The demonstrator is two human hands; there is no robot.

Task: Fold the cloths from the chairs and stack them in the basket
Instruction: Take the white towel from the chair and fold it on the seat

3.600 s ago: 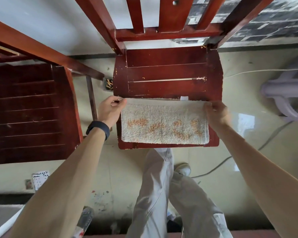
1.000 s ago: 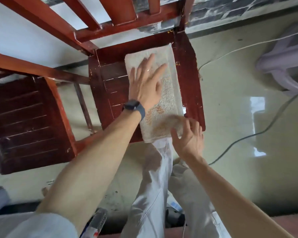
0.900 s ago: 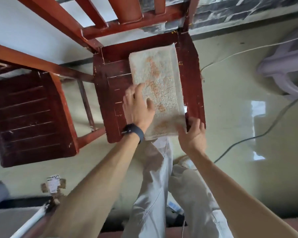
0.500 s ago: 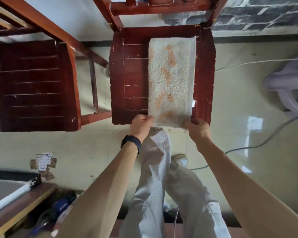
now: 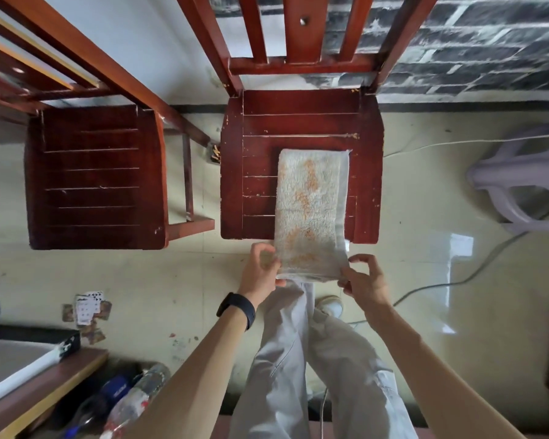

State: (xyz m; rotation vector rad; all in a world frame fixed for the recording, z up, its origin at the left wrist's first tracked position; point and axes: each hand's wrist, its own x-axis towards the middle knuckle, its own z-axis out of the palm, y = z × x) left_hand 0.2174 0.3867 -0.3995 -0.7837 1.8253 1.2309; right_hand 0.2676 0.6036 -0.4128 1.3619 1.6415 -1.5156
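Note:
A white terry cloth [image 5: 311, 210] with orange blotches lies folded into a long strip on the seat of the red wooden chair [image 5: 257, 147]. Its near end hangs past the seat's front edge. My left hand [image 5: 262, 269] pinches the near left corner of the cloth. My right hand [image 5: 363, 278] pinches the near right corner, with the other fingers spread. No basket is in view.
A second red wooden chair [image 5: 92, 175] stands to the left with a bare seat. A pale plastic stool [image 5: 520, 182] and a cable [image 5: 476, 270] lie on the floor at right. Playing cards [image 5: 88, 307], bottles [image 5: 130, 403] and a low wooden ledge [image 5: 38, 388] are at lower left.
The cloth was turned from lying crosswise to lengthwise and smoothed by my left hand. Both hands then took its near corners and have drawn it toward me, off the seat's front edge.

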